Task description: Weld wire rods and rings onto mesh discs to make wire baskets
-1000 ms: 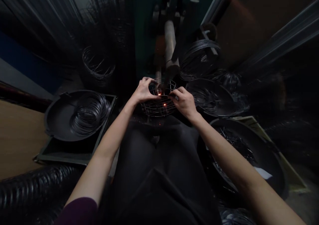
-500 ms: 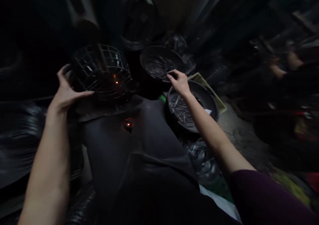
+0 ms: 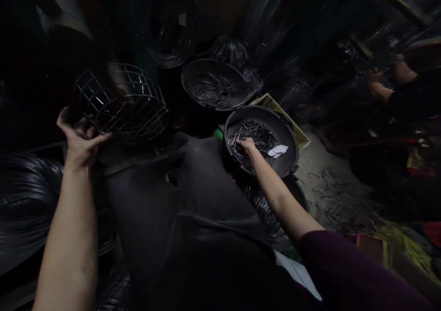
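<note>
Gripping the round silver wire basket [image 3: 126,104] at its rim, the left hand [image 3: 81,138] is spread; the right hand [image 3: 246,144], fingers bent, reaches among short dark metal wires [image 3: 257,134] inside a round black pan [image 3: 287,159].

Dim light leaves most of the room in deep shadow. Bare grey floor [image 3: 316,151] shows at the right, strewn with loose wire [image 3: 332,194]; 1 dull brown panel [image 3: 223,8] stands behind, its edges unclear.
</note>
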Action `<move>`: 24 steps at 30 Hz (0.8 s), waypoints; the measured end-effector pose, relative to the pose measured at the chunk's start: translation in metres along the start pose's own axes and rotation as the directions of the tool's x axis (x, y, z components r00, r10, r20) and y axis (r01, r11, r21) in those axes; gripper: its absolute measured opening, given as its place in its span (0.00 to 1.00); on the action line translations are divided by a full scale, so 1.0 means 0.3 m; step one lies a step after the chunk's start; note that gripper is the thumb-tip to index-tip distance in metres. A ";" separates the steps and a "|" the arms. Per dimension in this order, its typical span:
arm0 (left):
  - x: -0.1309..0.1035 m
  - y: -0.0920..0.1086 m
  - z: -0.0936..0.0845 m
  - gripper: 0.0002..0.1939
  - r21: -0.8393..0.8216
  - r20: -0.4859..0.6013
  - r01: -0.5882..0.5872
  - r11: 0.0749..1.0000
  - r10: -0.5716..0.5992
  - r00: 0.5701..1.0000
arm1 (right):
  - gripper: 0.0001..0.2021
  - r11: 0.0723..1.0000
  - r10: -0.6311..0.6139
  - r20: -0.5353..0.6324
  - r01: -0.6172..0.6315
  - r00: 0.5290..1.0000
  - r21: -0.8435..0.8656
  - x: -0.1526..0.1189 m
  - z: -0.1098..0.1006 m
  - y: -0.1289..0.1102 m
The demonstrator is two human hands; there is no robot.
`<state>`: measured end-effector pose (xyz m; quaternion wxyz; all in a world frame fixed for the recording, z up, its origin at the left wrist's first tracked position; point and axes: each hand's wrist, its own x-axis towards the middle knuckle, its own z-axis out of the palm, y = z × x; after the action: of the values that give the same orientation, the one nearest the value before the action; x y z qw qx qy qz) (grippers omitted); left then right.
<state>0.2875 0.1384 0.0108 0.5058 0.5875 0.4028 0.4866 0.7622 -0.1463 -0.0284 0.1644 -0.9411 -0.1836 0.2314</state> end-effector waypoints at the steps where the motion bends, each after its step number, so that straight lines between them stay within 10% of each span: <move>1: 0.004 -0.004 0.001 0.74 -0.002 -0.006 0.004 1.000 -0.004 1.000 | 0.12 1.000 -0.005 -0.013 0.005 1.000 0.013 0.006 -0.010 0.018; 8: 0.030 -0.033 -0.011 0.74 -0.016 -0.027 0.022 1.000 -0.022 0.999 | 0.12 0.978 -0.173 -0.136 0.186 0.976 0.090 0.051 -0.065 0.054; 24: 0.019 -0.048 -0.039 0.71 0.019 -0.021 0.046 0.999 -0.046 0.999 | 0.15 0.878 -0.365 -0.168 0.399 0.915 0.264 0.224 0.103 -0.111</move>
<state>0.2775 0.1488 -0.0023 0.5070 0.5779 0.4261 0.4769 0.7934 -0.0818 -0.0664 0.3545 -0.8629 -0.3200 0.1652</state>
